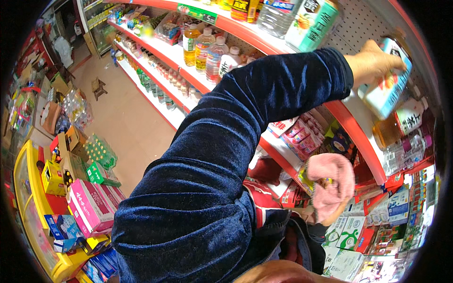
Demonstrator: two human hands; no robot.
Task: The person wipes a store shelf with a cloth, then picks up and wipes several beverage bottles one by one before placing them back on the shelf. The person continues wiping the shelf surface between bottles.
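Observation:
My left hand, at the end of a dark blue velvet sleeve, grips a tilted square drink bottle with a light blue and white label. This bottle is above the right end of a red-edged shelf. Beneath it, an amber tea bottle and a clear bottle with a purple cap lie tilted in the view. My right hand, lower down, holds a pink cloth that covers most of its fingers. A white and green square bottle stands left of my left hand.
Drink bottles line the middle shelf, with pink packets lower down. Stacked cartons are at the lower right. Across the aisle floor are a small wooden stool, a pink carton and a yellow-framed freezer.

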